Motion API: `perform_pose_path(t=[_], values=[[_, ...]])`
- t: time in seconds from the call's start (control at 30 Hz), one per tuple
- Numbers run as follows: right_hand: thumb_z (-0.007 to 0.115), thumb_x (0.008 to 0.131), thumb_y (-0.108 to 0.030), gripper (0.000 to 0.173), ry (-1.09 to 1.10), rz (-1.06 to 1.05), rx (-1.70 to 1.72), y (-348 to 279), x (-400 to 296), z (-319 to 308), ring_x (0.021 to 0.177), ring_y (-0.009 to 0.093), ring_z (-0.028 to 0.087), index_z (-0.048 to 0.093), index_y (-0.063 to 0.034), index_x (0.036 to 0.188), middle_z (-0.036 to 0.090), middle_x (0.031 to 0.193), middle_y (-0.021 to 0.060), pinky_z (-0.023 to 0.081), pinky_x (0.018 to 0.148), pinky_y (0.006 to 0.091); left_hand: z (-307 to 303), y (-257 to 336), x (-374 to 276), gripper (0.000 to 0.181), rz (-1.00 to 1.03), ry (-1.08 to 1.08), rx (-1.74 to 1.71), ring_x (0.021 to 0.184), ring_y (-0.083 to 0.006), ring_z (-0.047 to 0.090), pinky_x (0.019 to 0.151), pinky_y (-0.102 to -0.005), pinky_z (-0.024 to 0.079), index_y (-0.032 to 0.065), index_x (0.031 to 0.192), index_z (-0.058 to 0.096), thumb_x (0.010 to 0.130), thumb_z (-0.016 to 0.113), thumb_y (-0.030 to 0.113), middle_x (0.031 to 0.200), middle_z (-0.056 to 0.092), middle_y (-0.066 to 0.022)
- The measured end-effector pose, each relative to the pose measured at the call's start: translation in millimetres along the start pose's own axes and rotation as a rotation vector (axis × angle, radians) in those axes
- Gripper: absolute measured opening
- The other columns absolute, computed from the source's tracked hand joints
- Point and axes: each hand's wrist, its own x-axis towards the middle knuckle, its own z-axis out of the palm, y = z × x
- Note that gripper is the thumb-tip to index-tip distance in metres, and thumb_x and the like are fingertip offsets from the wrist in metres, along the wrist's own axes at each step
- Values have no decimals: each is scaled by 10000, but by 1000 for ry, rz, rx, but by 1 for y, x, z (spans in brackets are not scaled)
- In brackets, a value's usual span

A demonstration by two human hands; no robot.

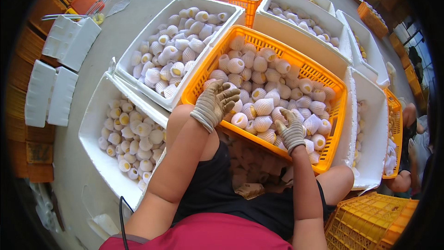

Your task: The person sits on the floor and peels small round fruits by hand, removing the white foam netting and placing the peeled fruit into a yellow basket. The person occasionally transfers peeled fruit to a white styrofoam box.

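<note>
A yellow-orange plastic crate [338, 125] full of yellow fruits in white foam nets [263, 107] stands before me, across my knees. My left hand [216, 102], in a beige work glove, is over the crate's near left rim, its fingers spread and the palm turned partly up; nothing shows in it. My right hand [291, 128], gloved too, rests at the netted fruits near the front rim with thumb and fingers apart. Whether its fingertips touch a fruit is unclear. White foam boxes of netted fruits stand left of the crate, one behind [125, 55] and one nearer [93, 149].
More foam boxes [371, 139] stand right and behind, with an orange crate [251, 5] at the back. An upturned yellow crate [367, 218] is at lower right. A co-worker [404, 177] sits at far right. Foam boxes [71, 41] and stacked crates line the left.
</note>
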Motion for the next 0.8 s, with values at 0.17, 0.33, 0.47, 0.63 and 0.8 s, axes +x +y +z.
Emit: perform_pose_path(t=[0.17,0.33,0.47,0.63,0.8], values=[[808,686,-203,745,-59,-80,-743,9,25,18,1260,371,473,497,-161,1362,534,1332,155,364,1091,441,19,-15,13,321,-68,-132,249,817,-229,683,628,-323,590,77,1149,542,949,594,323,1009,662,-132],[747,778,-273,430,-56,-95,-356,16,42,-4,967,270,629,592,-126,1151,634,1101,142,527,836,393,31,-23,16,316,32,-129,485,739,-200,679,626,-308,588,67,1191,528,937,624,231,978,655,-114],[607,929,-439,347,-178,514,1000,-7,9,-10,501,60,472,609,-121,1070,608,802,5,293,382,183,30,-55,16,689,403,-361,1079,947,-157,624,767,-285,558,38,1370,453,817,783,285,1104,614,-116],[511,952,-538,485,-173,407,1114,-34,-17,0,582,50,519,554,-98,1152,599,895,8,401,440,173,41,-88,-7,761,743,-458,1435,1165,-308,565,1002,-368,457,23,1364,469,721,826,220,1250,574,-191],[576,936,-526,635,-100,342,968,-50,-36,-15,759,85,593,475,-46,1340,617,1045,57,495,581,202,41,-105,-16,724,1038,-329,1552,1161,-402,554,989,-401,467,13,1344,483,745,811,255,1255,571,-229]])
